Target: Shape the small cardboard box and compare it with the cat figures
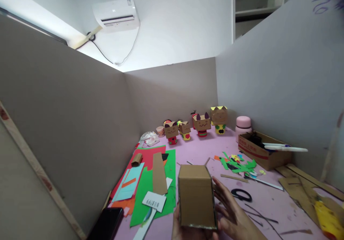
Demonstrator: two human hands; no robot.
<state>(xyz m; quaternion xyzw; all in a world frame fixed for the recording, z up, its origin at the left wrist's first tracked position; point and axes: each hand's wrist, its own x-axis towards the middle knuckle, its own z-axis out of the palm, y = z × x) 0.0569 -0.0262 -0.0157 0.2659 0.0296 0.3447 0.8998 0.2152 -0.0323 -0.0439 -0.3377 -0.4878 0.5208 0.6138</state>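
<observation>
Pink table (199,154): along the back, a row of cardboard-headed figures (202,123) on red or yellow bases; pink flask (243,125) to their right, just behind an open carton (260,152) with white-handled items lying across it. Right half: colored scraps (242,166), a black looped handle (243,195), dark thin strips nearer the front edge. Left half: green sheet (142,193) partly covered by a cardboard strip (159,175) and a white label card (154,201); dark phone (107,224) at near left. Cardboard box (196,197) held front and center, blocking the tabletop behind. Plain brown, lighter upper panel, dark edges, whitish irregular lower edge. Left hand (176,224) grips its lower left, mostly hidden; right hand (232,215), fingers part-spread and slightly bent, supports its right side.
</observation>
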